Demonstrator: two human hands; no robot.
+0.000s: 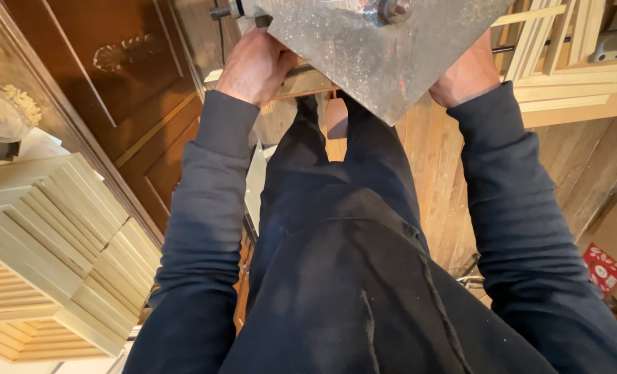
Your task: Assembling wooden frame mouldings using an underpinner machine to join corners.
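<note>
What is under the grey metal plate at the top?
Under the plate: left hand on a wooden strip, right hand partly covered. Fingertips are hidden.

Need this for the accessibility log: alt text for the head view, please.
Seen from above, a person in dark sleeves grips a pale wooden strip with the left hand and right hand at either side of a dusty grey metal machine plate. Stacks of pale louvred wooden panels stand at left, dark carved wooden doors behind.
</note>
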